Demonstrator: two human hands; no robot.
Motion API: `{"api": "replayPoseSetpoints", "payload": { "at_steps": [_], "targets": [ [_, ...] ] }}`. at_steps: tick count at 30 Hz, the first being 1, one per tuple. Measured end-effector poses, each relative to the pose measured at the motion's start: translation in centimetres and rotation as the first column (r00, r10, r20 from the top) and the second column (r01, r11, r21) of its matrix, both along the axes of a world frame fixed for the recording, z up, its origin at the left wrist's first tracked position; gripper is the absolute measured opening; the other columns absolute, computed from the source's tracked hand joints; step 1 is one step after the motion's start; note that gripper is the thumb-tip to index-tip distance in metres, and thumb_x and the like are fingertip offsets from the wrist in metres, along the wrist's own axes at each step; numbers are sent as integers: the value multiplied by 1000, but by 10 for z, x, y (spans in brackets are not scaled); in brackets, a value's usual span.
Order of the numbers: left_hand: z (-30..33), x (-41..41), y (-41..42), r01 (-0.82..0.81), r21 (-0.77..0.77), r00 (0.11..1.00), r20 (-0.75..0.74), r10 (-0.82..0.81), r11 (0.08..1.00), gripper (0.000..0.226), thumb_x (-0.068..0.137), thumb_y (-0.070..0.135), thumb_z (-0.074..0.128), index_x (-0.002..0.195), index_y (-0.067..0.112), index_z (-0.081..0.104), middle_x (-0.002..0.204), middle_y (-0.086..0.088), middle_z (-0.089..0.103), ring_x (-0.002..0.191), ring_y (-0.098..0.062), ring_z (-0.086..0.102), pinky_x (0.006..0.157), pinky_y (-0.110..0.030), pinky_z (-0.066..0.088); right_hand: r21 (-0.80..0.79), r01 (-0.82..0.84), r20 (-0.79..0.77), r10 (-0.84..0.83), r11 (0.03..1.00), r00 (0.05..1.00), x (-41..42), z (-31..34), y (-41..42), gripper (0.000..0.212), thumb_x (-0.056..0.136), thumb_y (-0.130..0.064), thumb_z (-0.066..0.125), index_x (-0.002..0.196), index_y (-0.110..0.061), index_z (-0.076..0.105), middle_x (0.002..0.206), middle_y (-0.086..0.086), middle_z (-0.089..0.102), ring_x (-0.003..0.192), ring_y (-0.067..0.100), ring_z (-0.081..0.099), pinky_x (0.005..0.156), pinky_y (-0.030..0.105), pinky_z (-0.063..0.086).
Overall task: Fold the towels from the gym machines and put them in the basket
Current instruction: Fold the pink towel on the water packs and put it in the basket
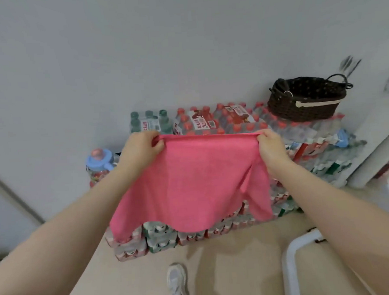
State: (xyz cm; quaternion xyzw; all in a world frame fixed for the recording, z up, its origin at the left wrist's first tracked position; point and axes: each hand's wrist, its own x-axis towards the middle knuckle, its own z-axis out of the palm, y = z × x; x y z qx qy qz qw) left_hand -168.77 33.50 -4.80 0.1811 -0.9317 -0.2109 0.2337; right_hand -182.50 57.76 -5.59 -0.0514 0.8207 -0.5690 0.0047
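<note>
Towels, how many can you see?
1: a pink towel held up by the left hand and right hand. The basket's inside is partly hidden.

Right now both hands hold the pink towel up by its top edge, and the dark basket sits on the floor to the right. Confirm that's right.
Not quite. The left hand and right hand do hold the pink towel up by its top edge, but the dark basket is not on the floor. The head view shows it resting on top of the stacked bottle packs, to the right.
</note>
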Motion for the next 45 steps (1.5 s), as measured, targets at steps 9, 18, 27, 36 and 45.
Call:
{"api": "replayPoseSetpoints", "payload": {
  "at_steps": [9, 18, 27, 36, 45],
  "targets": [
    [26, -191, -124, -14, -169, 997, -77, 0, 986, 22, 88, 12, 50, 98, 3, 66, 96, -19, 62, 93, -35, 58, 75, -40, 44, 8, -8, -120, 9, 1000, 993, -180, 32, -129, 16, 88, -8, 51, 94, -3, 65, 81, 5, 55, 73, 12, 47, 48, 5, 33],
    [-20, -296, -176, -11, -470, 997, 63, 46, 883, 46, 69, 4, 47, 115, 6, 53, 98, -16, 64, 84, -31, 59, 68, -35, 50, 152, -187, 26, 185, 971, 982, -295, -5, -184, 46, 84, -9, 58, 127, -13, 45, 108, 1, 52, 102, 19, 50, 83, 28, 43],
    [-80, -322, -97, 646, -188, 696, 542, -471, 739, 77, 71, 50, 13, 126, 12, 52, 135, -9, 49, 119, -28, 49, 99, -38, 43, 862, -421, 90, 732, 282, 675, -259, -61, -138, 43, 86, -47, 51, 113, -13, 52, 117, 5, 50, 106, 25, 48, 90, 40, 43],
    [-91, -330, -59, 436, -115, 766, 568, -302, 892, 95, 63, 60, -5, 141, 22, 36, 152, -5, 29, 138, -24, 28, 115, -36, 22, 723, -486, 7, 698, 492, 716, -272, -64, -136, 21, 97, -23, 39, 95, -5, 50, 104, 18, 56, 97, 33, 54, 79, 42, 42],
    [-96, -338, -29, 347, -165, 753, 636, -169, 923, 109, 51, 69, -5, 148, 21, 2, 158, -4, 0, 146, -19, 3, 117, -34, 4, 88, -151, 116, 141, 985, 983, -363, -28, -98, 28, 98, -21, 38, 71, -14, 44, 65, 3, 42, 64, 17, 38, 53, 30, 27]
  ]
}}
